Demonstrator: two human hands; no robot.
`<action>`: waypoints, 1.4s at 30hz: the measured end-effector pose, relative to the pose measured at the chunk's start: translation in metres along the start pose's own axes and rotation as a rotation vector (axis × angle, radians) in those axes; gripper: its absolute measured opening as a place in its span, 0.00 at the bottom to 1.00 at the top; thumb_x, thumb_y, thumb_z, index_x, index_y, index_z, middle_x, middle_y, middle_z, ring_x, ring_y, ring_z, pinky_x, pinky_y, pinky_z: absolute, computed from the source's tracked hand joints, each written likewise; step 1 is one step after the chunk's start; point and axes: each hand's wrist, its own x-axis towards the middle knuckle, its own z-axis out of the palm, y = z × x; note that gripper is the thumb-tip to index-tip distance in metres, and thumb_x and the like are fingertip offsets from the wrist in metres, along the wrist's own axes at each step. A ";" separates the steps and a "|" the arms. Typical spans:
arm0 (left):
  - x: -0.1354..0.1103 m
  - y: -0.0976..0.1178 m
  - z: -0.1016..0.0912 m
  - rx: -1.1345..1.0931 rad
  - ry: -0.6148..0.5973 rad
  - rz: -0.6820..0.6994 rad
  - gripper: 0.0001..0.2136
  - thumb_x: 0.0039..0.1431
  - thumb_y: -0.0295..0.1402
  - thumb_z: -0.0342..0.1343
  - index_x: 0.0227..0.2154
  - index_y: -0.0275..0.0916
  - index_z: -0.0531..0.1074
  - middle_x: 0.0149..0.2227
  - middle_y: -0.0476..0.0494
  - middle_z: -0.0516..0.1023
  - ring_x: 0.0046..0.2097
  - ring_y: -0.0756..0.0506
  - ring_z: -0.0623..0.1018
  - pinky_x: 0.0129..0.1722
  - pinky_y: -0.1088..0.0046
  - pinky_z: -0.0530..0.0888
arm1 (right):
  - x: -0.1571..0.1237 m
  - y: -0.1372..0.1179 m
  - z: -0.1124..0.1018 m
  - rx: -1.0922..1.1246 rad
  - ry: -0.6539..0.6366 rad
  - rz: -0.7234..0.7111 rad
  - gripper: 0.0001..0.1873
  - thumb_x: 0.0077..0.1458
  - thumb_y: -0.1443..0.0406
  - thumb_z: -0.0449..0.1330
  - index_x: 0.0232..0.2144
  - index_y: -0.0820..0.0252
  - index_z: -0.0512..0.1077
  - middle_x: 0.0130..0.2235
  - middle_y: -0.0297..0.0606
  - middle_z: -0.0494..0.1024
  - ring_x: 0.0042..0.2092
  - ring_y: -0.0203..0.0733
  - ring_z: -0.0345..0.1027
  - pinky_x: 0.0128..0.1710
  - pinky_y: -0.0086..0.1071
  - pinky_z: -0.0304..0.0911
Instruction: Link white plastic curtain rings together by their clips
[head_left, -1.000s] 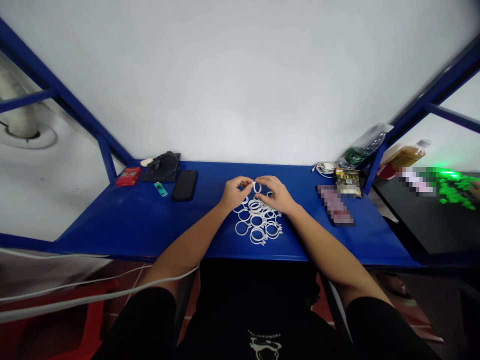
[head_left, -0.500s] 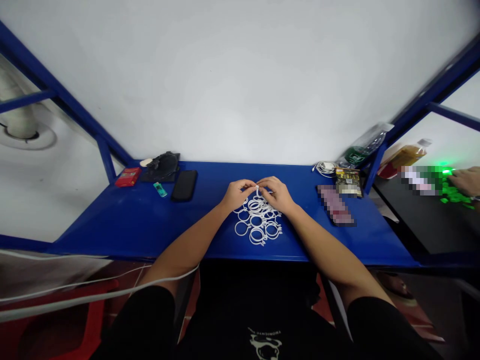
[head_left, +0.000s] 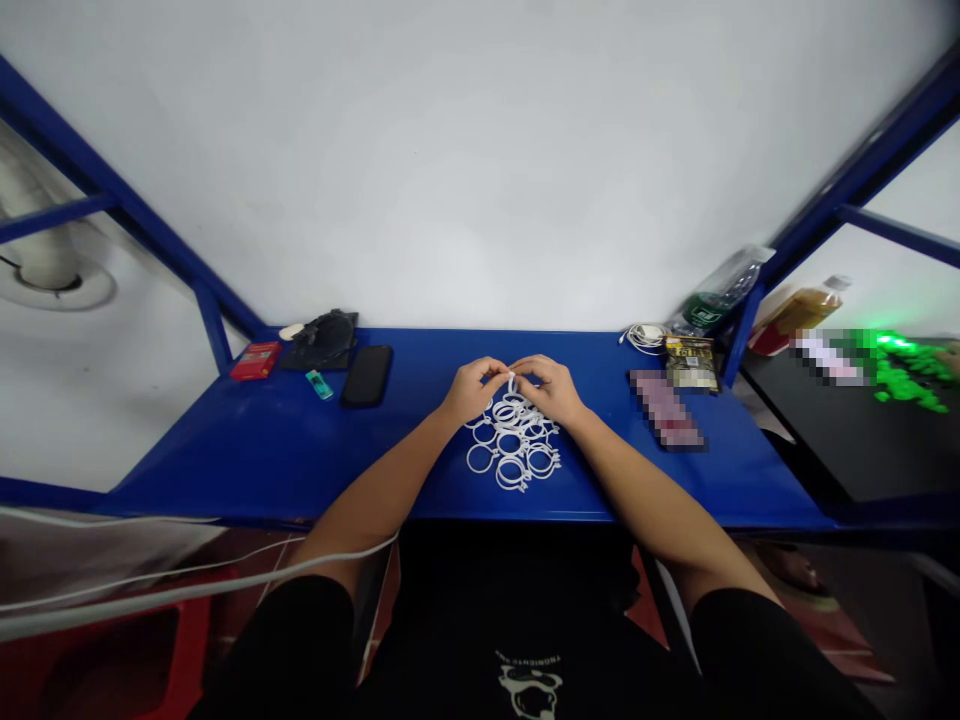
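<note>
A pile of several white plastic rings [head_left: 514, 448] lies on the blue table [head_left: 247, 450] in front of me. Just behind the pile, my left hand [head_left: 471, 388] and my right hand [head_left: 553, 386] meet fingertip to fingertip. Both pinch one white ring [head_left: 512, 383] held upright between them, a little above the pile. The fingers of each hand are curled closed around that ring.
At the back left lie a red box [head_left: 256, 360], a black pouch [head_left: 322, 338], a teal lighter [head_left: 320, 384] and a black phone [head_left: 367, 374]. At the back right are a white cable [head_left: 643, 336], a dark packet [head_left: 691, 362], a blurred flat item [head_left: 666, 408] and bottles [head_left: 718, 292].
The ring, held open and round a second ago, is now pinched closer between both hands. A co-worker's hand at the far right edge came into view and left again.
</note>
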 end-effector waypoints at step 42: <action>0.009 -0.027 -0.034 0.462 -0.488 -0.088 0.10 0.62 0.28 0.54 0.37 0.39 0.82 0.40 0.43 0.80 0.40 0.45 0.80 0.47 0.67 0.76 | -0.004 0.038 -0.015 -0.232 -0.165 0.288 0.12 0.65 0.62 0.61 0.48 0.57 0.80 0.42 0.38 0.86 0.39 0.43 0.78 0.42 0.35 0.70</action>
